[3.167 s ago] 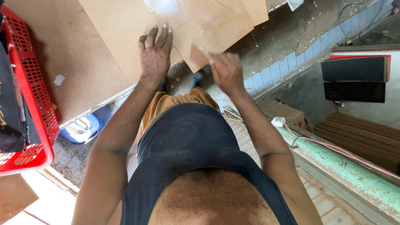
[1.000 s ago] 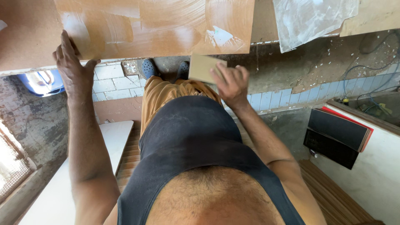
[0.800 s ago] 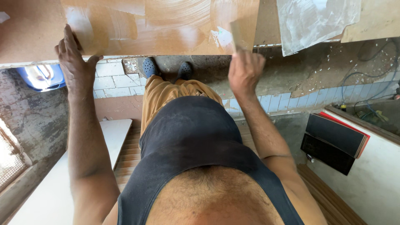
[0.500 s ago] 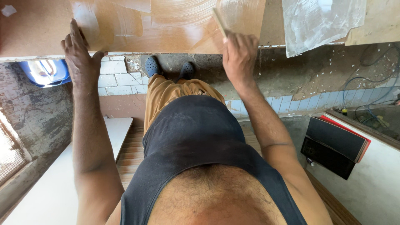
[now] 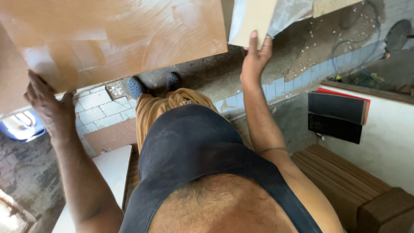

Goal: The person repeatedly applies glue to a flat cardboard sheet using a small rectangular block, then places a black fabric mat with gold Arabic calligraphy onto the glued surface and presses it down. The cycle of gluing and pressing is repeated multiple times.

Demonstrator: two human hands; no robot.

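I see a large brown board (image 5: 116, 39) with a glossy, streaked face filling the upper left of the view, held out in front of my body above the floor. My left hand (image 5: 47, 108) grips it at its lower left edge: the fingers are curled around the rim, with the thumb spread out to the side, so the hand is closed on the board. My right hand (image 5: 255, 58) is raised at the board's right side and holds a smaller pale beige panel (image 5: 253, 19) by its lower edge, the fingers pressed flat up against its face and the thumb on the near side; that hand is only partly closed, pinching the panel. The panel sits just beside the board's right edge; I cannot tell whether they touch. Behind the panel hangs a crumpled sheet of clear plastic film (image 5: 291, 15).

Below the board I see orange-tan trousers and two blue shoes (image 5: 137, 86) standing on a rough concrete floor (image 5: 207, 80) strewn with small chips. A band of white and pale blue tiles (image 5: 103, 105) runs across the floor. At the far left lies a blue and white plastic container (image 5: 19, 127). To the right, dark flat books or folders with a red cover (image 5: 338, 112) rest on a white ledge, and a stack of brown boards (image 5: 345, 181) lies lower right.
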